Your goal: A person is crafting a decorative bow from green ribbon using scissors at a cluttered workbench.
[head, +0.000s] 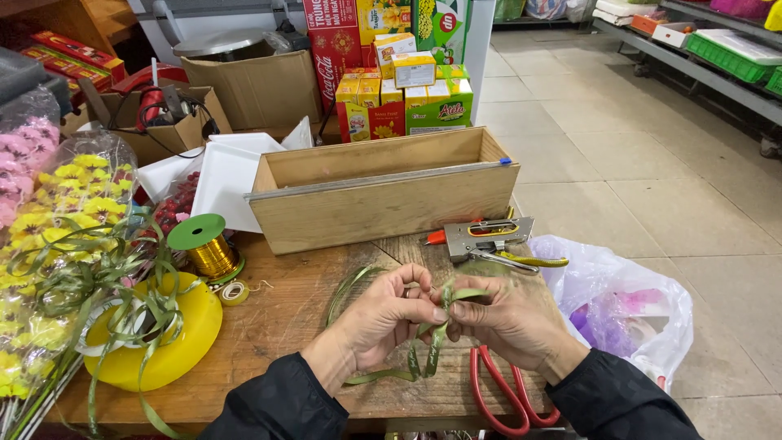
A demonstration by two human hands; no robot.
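My left hand (pixel 383 314) and my right hand (pixel 505 318) meet over the wooden table (pixel 285 310), both pinching a thin olive-green ribbon (pixel 430 350). The ribbon is folded into loops between my fingertips, and its ends trail down toward me and back to the left. Red-handled scissors (pixel 501 395) lie on the table just under my right wrist. A metal staple gun (pixel 489 240) with a yellow lever rests beyond my right hand.
A long open wooden box (pixel 383 191) stands behind my hands. At left are a yellow ribbon reel (pixel 163 342) with loose green ribbon, a gold wire spool (pixel 210 248), a small tape roll (pixel 235 292) and wrapped yellow flowers (pixel 57 236). A plastic bag (pixel 627 305) hangs off the right edge.
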